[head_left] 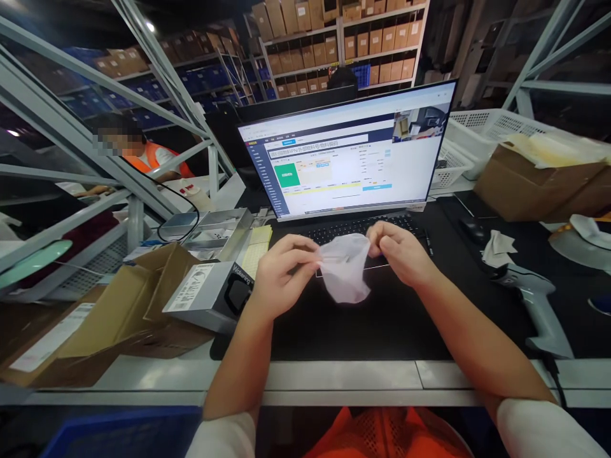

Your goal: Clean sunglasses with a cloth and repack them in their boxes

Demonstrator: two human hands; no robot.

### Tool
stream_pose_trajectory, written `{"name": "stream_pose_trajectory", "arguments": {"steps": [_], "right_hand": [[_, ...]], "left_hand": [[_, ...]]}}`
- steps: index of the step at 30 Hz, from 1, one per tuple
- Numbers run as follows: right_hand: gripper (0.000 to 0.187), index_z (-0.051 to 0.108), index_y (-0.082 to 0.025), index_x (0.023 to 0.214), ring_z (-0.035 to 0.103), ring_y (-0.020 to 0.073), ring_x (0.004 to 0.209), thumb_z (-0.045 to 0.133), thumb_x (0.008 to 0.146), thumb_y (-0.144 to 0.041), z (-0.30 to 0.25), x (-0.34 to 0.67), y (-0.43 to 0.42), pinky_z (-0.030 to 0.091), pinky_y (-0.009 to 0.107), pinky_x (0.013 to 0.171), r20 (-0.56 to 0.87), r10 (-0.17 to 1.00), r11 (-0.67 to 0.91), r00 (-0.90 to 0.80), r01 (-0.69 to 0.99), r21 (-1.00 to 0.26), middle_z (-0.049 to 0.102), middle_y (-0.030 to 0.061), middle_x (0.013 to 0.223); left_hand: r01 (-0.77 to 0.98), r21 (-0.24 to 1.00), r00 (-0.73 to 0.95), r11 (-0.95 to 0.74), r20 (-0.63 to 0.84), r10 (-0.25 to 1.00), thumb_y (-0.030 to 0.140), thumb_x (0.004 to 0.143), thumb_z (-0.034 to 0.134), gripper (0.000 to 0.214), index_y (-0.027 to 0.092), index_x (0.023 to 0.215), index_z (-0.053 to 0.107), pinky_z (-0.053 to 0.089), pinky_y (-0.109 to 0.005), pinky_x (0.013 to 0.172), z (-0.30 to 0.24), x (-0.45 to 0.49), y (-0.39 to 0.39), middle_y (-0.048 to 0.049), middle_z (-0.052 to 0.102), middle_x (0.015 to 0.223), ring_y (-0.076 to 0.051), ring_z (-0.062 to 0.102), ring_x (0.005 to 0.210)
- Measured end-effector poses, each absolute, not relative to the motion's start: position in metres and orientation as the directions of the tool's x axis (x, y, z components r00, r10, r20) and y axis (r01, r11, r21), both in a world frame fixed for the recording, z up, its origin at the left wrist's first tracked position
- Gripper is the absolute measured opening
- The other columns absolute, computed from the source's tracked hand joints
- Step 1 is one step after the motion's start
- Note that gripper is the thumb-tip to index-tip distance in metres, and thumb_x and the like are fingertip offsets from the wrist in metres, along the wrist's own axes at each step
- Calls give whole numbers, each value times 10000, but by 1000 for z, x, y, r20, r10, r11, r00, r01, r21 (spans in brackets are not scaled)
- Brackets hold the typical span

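Observation:
A small translucent white bag (344, 273) hangs between my two hands, above the black desk mat (305, 337). My left hand (289, 270) pinches its upper left edge between thumb and fingers. On the other side, my right hand (398, 249) has its fingers closed on the bag's upper right edge. The bag's mouth looks spread between them; whether anything lies inside I cannot make out. Just behind the bag is a black keyboard (363, 228), partly covered by my hands.
A monitor (344, 159) stands behind the keyboard. To the left are a grey printed box (205, 299), an open cardboard box (119, 312) and yellow slips (258, 249). A barcode scanner (534, 305), mouse (472, 230) and brown carton (534, 184) are on the right. A person (147, 156) sits beyond the frame.

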State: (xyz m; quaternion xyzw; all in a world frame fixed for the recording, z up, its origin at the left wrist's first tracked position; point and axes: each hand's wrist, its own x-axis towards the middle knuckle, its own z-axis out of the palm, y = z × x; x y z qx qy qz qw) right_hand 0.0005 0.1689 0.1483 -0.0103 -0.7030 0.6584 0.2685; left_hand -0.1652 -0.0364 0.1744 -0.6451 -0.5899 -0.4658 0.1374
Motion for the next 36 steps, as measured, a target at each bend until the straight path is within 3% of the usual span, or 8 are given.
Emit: {"name": "stream_pose_trajectory", "arguments": {"steps": [4,7,10,15,19,24,28,36], "right_hand": [[919,584,-220,1326,495,327,1279,841,587,-701,137,-14,161,436,446,1014,328,185,312,-926,-261,-913,563,139,1370],[754,638,-176,1252,581,293,1196,802,690,-651,128,-25,138,471,421,999,323,-14,175,-946,-321,-931,628,123,1288],[498,708,-143,1054,654,236,1000,709,827,-586,125,-30,122,510,353,886,305,37,179,-952,-294,-939,711,84,1069],[532,713,-131,791,678,218,855,551,922,-621,149,-11,152,506,333,820,214,-28,237,-977,-214,-948,743,87,878],[520,689,-148,715,686,224,874,497,960,-565,179,31,206,480,315,813,263,218,385,-940,-165,-908,754,107,905],[445,724,-143,739,657,263,855,455,988,-395,182,59,249,393,321,732,224,686,683,-693,505,-528,736,147,855],[403,754,-168,876,675,243,890,423,1003,-358,167,40,249,385,285,701,29,604,688,-797,503,-523,760,122,965],[450,704,-168,848,651,211,830,374,1041,-406,184,29,203,332,275,650,258,394,840,-882,231,-492,739,102,927]], "left_hand": [[796,466,-215,-387,815,538,183,932,626,119,237,963,728,573,-357,845,155,-160,-14,-50,748,1043,-189,708,951],[785,421,-66,-455,787,614,193,915,648,135,257,966,755,576,-398,911,144,-154,1,-66,722,1131,-220,686,1071],[842,354,-46,-408,799,599,220,872,707,85,266,881,778,485,-500,1070,139,-151,7,-68,647,1282,-287,561,1291],[764,563,-280,-315,730,624,282,949,599,157,232,909,742,474,-456,1056,133,-159,15,-78,624,1301,-255,582,1246],[782,623,-457,-16,590,666,337,988,477,268,184,930,690,513,-378,922,130,-153,61,-101,677,1074,-227,642,1038],[849,462,-399,258,240,885,312,804,691,173,192,928,708,507,-373,764,125,-128,145,-80,716,825,-268,666,800],[873,392,-373,290,154,915,171,723,671,139,186,859,696,492,-361,729,132,-131,162,-77,711,764,-266,651,740],[931,358,-257,67,515,818,153,893,453,281,195,901,731,503,-314,860,213,-143,85,-41,709,920,-189,649,906]]}}
